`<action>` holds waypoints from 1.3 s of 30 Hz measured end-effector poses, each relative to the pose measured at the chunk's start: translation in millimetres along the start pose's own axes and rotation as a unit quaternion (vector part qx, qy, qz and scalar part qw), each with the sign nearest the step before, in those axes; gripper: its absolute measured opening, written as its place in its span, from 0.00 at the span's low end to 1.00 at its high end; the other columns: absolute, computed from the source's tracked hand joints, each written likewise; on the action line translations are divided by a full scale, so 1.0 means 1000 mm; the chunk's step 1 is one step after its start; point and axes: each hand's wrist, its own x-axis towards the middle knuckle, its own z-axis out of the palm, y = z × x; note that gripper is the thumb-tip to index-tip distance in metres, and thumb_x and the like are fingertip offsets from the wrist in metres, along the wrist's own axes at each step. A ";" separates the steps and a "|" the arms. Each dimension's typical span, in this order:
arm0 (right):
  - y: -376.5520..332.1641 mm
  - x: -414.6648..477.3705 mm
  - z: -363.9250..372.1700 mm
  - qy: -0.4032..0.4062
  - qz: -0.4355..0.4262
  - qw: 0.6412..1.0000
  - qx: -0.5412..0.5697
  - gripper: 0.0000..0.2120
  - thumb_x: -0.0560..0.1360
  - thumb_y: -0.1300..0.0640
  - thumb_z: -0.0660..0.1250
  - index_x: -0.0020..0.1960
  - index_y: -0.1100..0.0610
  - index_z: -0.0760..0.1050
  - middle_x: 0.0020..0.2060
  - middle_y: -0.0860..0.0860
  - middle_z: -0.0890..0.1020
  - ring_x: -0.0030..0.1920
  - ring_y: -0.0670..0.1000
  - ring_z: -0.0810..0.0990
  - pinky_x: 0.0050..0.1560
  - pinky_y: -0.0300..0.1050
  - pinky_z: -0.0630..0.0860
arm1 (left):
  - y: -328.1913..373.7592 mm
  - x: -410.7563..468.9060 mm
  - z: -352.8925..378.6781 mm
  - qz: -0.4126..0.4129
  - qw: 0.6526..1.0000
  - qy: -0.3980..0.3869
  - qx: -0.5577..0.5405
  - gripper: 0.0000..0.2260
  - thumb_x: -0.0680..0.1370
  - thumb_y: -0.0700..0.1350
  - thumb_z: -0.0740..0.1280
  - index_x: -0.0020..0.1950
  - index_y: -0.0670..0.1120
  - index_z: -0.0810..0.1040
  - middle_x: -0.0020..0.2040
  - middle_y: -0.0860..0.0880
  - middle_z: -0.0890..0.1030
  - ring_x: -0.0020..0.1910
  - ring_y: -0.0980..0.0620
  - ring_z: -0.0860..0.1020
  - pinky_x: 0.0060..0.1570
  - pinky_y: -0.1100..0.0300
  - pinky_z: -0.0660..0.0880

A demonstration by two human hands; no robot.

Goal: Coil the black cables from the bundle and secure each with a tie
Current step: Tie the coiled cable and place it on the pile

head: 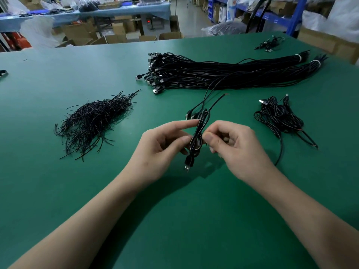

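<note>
Head view: left hand [161, 150] and right hand [238, 150] both pinch the coiled cable [202, 121] over open green table [174, 220].

Cardboard boxes [77, 33] stand beyond the green table [38, 113].

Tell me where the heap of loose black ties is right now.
In the head view the heap of ties lies on the green table, left of the left hand and nearer the person than the long cable bundle.

Two hands [159, 146], one coiled cable [196, 140], two banded bundles [233, 74], one heap of ties [91, 121].
</note>
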 end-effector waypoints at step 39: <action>0.007 0.002 0.005 -0.022 0.074 0.994 0.074 0.10 0.81 0.57 0.67 0.42 0.58 0.79 0.30 0.48 0.75 0.33 0.44 0.70 0.37 0.39 0.67 | 0.005 0.002 0.002 0.084 0.976 0.040 0.197 0.11 0.77 0.43 0.73 0.59 0.48 0.85 0.49 0.53 0.84 0.49 0.56 0.82 0.52 0.64 0.76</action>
